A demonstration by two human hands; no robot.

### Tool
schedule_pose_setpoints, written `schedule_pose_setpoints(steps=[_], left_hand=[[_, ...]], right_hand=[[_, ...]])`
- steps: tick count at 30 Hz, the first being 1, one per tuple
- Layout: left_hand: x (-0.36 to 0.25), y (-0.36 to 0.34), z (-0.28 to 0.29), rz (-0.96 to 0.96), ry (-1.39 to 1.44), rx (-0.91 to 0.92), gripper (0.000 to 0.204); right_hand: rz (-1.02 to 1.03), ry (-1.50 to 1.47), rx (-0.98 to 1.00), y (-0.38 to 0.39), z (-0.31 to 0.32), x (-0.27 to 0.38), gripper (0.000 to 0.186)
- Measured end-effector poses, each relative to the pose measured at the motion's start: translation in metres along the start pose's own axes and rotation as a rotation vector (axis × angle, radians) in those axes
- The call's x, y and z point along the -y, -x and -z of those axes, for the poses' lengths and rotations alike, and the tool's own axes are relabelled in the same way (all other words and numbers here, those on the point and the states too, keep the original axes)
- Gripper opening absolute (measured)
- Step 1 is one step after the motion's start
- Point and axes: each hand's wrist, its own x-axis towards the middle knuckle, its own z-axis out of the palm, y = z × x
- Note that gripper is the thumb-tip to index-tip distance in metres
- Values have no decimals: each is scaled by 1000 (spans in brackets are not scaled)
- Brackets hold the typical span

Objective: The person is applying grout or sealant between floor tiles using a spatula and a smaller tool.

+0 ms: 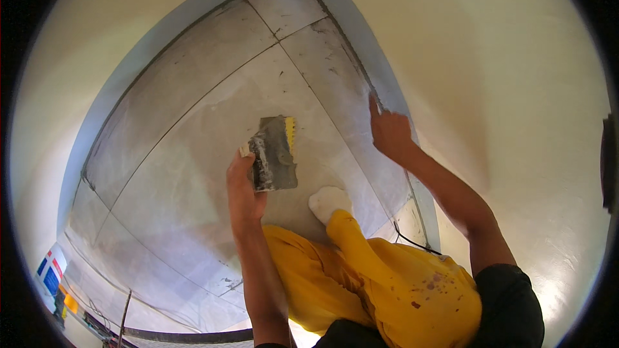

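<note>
My left hand (242, 183) is closed on a notched trowel (275, 154), a flat dark plate smeared with wet grey mortar, with a yellow toothed edge along one side. My thumb rests over its left edge. Out to the right, my right hand (391, 130) reaches to the dark joint (361, 67) between the floor tiles and the grey-blue wall border. Its index finger stretches along that joint while the other fingers are curled. Something small and pale shows by the fingers, too small to name.
Large grey floor tiles (213, 125) with thin dark joints spread below me, some smudged with mortar. A pale wall (516, 77) rises at the right. My yellow trousers (419, 277) and one white-covered foot (329, 202) are in view. A black cable (412, 242) lies near my knee.
</note>
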Motion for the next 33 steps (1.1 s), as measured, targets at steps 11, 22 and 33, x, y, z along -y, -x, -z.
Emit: schedule_pose_setpoints(steps=[11,22,33], left_hand=[[0,-2,2,-18,0,-78,27],[-3,0,-5,-15,37,-17,32],[4,10,-21,150,-49,-219,32]], right_hand=[[13,27,-179,-64,2,-7,48],[-109,85,267,51,-57,-20,65],[459,-1054,143,59,108,53,73]])
